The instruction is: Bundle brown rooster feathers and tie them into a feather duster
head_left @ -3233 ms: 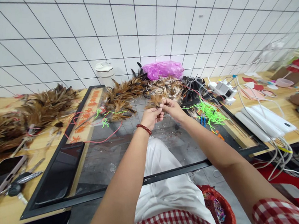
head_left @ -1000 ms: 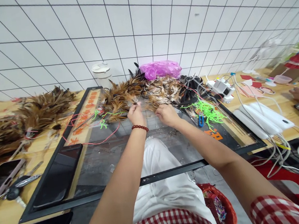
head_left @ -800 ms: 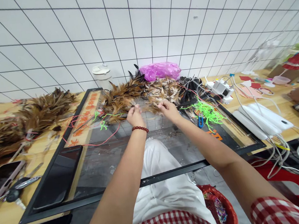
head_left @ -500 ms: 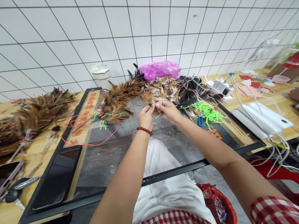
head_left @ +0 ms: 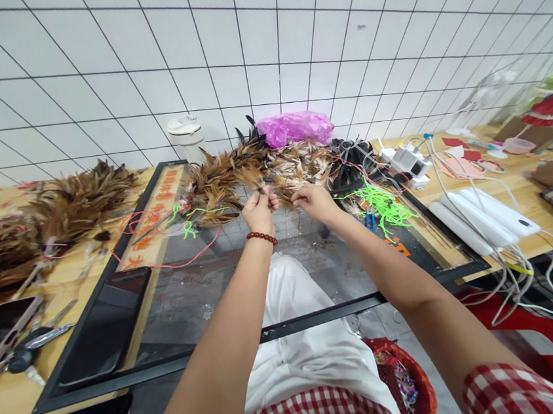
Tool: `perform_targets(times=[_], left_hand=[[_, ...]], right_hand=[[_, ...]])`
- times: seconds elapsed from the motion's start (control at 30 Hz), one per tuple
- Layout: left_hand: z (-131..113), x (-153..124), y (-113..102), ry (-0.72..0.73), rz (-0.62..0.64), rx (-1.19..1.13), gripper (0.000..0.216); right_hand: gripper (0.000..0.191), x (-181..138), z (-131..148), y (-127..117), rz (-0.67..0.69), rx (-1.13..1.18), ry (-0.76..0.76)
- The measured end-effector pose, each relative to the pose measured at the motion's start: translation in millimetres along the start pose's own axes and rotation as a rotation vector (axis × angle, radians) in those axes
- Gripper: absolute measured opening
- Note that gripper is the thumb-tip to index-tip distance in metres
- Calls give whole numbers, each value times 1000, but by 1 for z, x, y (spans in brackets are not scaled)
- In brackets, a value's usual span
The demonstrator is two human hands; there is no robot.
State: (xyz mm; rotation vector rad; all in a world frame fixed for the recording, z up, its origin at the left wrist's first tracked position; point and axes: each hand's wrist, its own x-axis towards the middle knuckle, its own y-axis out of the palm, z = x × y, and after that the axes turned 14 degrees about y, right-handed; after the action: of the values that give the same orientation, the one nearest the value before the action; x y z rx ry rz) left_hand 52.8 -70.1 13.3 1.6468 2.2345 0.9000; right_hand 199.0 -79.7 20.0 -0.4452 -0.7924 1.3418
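Brown fluffy feather tuft: above my left grip, pinched by its base, seemingly against crushing. Loose cream-and-brown feather pile: just beyond my right grip, curled, contents unclear; likely placed for easy reach.

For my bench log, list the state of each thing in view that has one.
Left hand: pinching a brown feather tuft
Right hand: curled, hold unclear
Black phone: flat, screen dark
White cup: upright, lidded
Green cords: tangled
Purple bag: crumpled
Red bin: uncovered, scraps inside
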Motion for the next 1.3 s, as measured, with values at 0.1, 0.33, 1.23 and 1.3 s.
perform_targets(times=[0.1,0.33,1.23,1.3], left_hand=[[0,6,-2,38,-82,-16,26],[0,6,-5,-7,-107,-2,21],[-7,-12,2,-473,268,64,8],[-6,-14,3,-466,280,96,9]], right_hand=[[15,-3,-2,-4,97,-225,-113],[14,-7,2,5,229,-319,-138],[6,-8,10,15,-130,450,60],[5,-9,10,12,-143,322,-15]])
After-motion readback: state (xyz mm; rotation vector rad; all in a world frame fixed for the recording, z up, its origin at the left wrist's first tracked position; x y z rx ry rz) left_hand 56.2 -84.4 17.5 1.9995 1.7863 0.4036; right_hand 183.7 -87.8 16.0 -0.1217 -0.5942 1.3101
